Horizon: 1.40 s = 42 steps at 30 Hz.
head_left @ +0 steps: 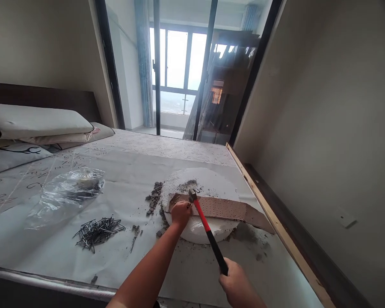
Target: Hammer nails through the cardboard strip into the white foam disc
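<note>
- While your right hand (239, 280) closes firmly around the black handle of the hammer (208, 231), its metal head is just beside your left fingertips, above the left part of the brown strip (223, 206); you cannot tell from here whether the head touches the strip.
- Your left hand (180, 214) is at the near edge of that strip, fingers drawn together; whether they pinch a nail is too small to tell.
- The strip, dotted with rows of small holes or marks, lies across the white round block (208, 235), and its right end reaches past the block toward the wooden bar (259, 196) along the bed's right edge.
- Under the block you have a pale sheet (128, 164) spread over the bed (179, 144).
- Dark crumbs (153, 199) are scattered to the left of the block, with finer grit on its top, beyond the strip.
- To the left of your left forearm, a loose heap of nails (99, 231) sits on the sheet, well apart from the block.
- Beyond the nails and farther left, you have a crumpled clear plastic bag (67, 188) with something inside, hard to make out.
- Pillows (38, 119) are stacked at the far left, by the dark headboard (51, 100).
</note>
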Motion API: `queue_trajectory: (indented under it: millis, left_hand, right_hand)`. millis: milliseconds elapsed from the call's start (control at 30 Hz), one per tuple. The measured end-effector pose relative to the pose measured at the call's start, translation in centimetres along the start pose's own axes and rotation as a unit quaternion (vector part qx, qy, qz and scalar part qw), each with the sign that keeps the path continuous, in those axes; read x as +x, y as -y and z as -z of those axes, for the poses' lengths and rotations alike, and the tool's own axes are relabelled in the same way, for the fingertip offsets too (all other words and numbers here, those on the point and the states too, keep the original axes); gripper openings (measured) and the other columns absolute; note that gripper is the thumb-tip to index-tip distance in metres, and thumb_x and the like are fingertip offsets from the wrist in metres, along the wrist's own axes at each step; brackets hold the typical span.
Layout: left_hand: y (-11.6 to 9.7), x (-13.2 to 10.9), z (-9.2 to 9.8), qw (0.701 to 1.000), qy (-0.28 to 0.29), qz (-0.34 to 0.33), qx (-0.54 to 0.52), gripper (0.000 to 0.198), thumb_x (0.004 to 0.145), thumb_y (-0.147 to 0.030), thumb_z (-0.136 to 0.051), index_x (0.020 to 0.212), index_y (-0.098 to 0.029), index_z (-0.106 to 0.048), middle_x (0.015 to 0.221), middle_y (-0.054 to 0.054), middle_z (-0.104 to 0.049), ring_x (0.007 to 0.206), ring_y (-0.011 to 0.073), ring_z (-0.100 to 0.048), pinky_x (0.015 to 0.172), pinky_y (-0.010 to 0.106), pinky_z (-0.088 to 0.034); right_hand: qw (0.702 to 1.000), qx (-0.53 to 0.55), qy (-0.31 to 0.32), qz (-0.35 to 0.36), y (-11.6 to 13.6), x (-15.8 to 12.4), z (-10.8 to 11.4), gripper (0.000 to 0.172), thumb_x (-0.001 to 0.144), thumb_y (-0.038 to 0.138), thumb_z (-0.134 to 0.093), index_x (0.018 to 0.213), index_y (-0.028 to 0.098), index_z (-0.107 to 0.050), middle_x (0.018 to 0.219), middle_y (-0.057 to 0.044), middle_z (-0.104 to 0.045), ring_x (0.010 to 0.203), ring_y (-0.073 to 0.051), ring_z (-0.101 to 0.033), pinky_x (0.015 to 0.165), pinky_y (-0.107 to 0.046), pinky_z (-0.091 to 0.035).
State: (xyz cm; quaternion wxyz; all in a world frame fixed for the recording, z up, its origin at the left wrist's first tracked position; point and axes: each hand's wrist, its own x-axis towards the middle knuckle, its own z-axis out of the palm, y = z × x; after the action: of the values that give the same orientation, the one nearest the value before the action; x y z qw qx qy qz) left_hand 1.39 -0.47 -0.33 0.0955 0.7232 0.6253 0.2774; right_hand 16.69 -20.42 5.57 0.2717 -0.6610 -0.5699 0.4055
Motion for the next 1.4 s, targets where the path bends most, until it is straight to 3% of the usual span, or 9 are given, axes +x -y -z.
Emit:
queue_trajectory:
  millis: [333, 533, 700, 833, 967, 1100, 1200, 1300, 1400]
  left_hand:
    - [-0.1, -0.2, -0.2, 1.0, 0.008, 0.002, -0.002, 0.024, 0.081, -0.029, -0.047, 0.074, -0.019, -0.067, 0.079, 0.004, -0.066, 0.081, 0.0166, -0.057, 0.068, 0.026, -0.037]
    - [-0.1, -0.4, -0.4, 1.0, 0.004, -0.008, -0.013, 0.022, 0.079, -0.029, -0.049, 0.075, -0.019, -0.069, 0.08, 0.005, -0.066, 0.082, 0.018, -0.057, 0.069, 0.027, -0.038]
    - [0.0, -0.4, -0.7, 1.0, 0.008, -0.003, -0.01, 0.023, 0.079, -0.028, -0.049, 0.074, -0.018, -0.069, 0.078, 0.006, -0.065, 0.079, 0.0185, -0.057, 0.069, 0.028, -0.039]
    - [0.2, -0.4, -0.9, 1.0, 0.008, -0.01, -0.02, 0.023, 0.078, -0.029, -0.049, 0.076, -0.018, -0.069, 0.081, 0.007, -0.066, 0.082, 0.0193, -0.057, 0.072, 0.029, -0.039]
    - [0.3, -0.4, -1.0, 0.999, 0.017, 0.006, -0.035, 0.022, 0.077, -0.027, -0.05, 0.075, -0.018, -0.07, 0.079, 0.006, -0.066, 0.082, 0.0193, -0.058, 0.073, 0.029, -0.04]
    - [0.4, -0.4, -0.9, 0.998, 0.004, -0.014, -0.06, 0.02, 0.074, -0.024, -0.052, 0.076, -0.018, -0.071, 0.08, 0.007, -0.067, 0.084, 0.0207, -0.058, 0.075, 0.03, -0.041]
    - [0.5, -0.4, -0.4, 0.995, -0.004, -0.022, -0.098, 0.02, 0.071, -0.022, -0.055, 0.08, -0.018, -0.072, 0.082, 0.007, -0.067, 0.085, 0.0209, -0.059, 0.075, 0.03, -0.043]
    - [0.9, -0.4, 0.4, 0.983, -0.03, 0.012, -0.181, 0.026, 0.067, -0.018, -0.053, 0.087, -0.019, -0.07, 0.084, 0.006, -0.067, 0.079, 0.0181, -0.059, 0.069, 0.026, -0.043]
    - [1.6, -0.4, 1.1, 0.941, -0.076, 0.089, -0.317, 0.025, 0.069, -0.021, -0.05, 0.085, -0.016, -0.068, 0.074, 0.005, -0.065, 0.065, 0.0152, -0.056, 0.058, 0.024, -0.042]
  right_hand:
    - [1.0, -0.004, 0.006, -0.015, -0.7, -0.2, -0.3, 0.011, 0.064, 0.012, -0.037, 0.059, 0.021, -0.033, 0.055, 0.005, -0.03, 0.053, -0.011, -0.029, 0.049, -0.023, -0.023]
    - [0.999, 0.019, -0.037, -0.014, -1.7, -0.5, -0.5, 0.009, 0.07, 0.025, -0.04, 0.063, 0.021, -0.038, 0.053, 0.006, -0.028, 0.048, -0.011, -0.028, 0.047, -0.024, -0.023]
    - [1.0, 0.005, -0.009, -0.005, -2.5, -0.1, -0.8, 0.01, 0.061, 0.019, -0.043, 0.056, 0.022, -0.036, 0.052, 0.005, -0.03, 0.051, -0.011, -0.029, 0.048, -0.024, -0.024]
    - [0.999, 0.012, -0.048, -0.009, -3.0, -0.1, -0.9, 0.007, 0.066, 0.022, -0.044, 0.061, 0.022, -0.04, 0.05, 0.006, -0.029, 0.049, -0.011, -0.03, 0.047, -0.024, -0.026]
    - [0.999, 0.011, -0.03, -0.019, -3.3, 0.3, -1.0, 0.017, 0.063, 0.02, -0.05, 0.055, 0.022, -0.036, 0.05, 0.005, -0.03, 0.049, -0.011, -0.031, 0.046, -0.024, -0.026]
    - [0.999, 0.043, -0.027, -0.013, -3.9, 0.4, -0.6, 0.013, 0.065, 0.022, -0.048, 0.058, 0.022, -0.038, 0.051, 0.006, -0.029, 0.048, -0.011, -0.03, 0.046, -0.024, -0.026]
    - [0.998, 0.037, -0.051, -0.011, -4.2, 0.4, -0.7, 0.007, 0.066, 0.023, -0.046, 0.062, 0.023, -0.04, 0.051, 0.006, -0.029, 0.049, -0.012, -0.031, 0.047, -0.025, -0.026]
    - [0.999, 0.006, -0.024, -0.024, -3.7, 0.5, -0.8, 0.009, 0.062, 0.02, -0.045, 0.058, 0.023, -0.037, 0.052, 0.005, -0.03, 0.05, -0.013, -0.031, 0.048, -0.026, -0.024]
    - [1.0, -0.005, -0.004, -0.028, -2.7, 0.2, -0.6, 0.009, 0.06, 0.02, -0.044, 0.057, 0.022, -0.036, 0.053, 0.005, -0.03, 0.05, -0.012, -0.03, 0.048, -0.026, -0.023]
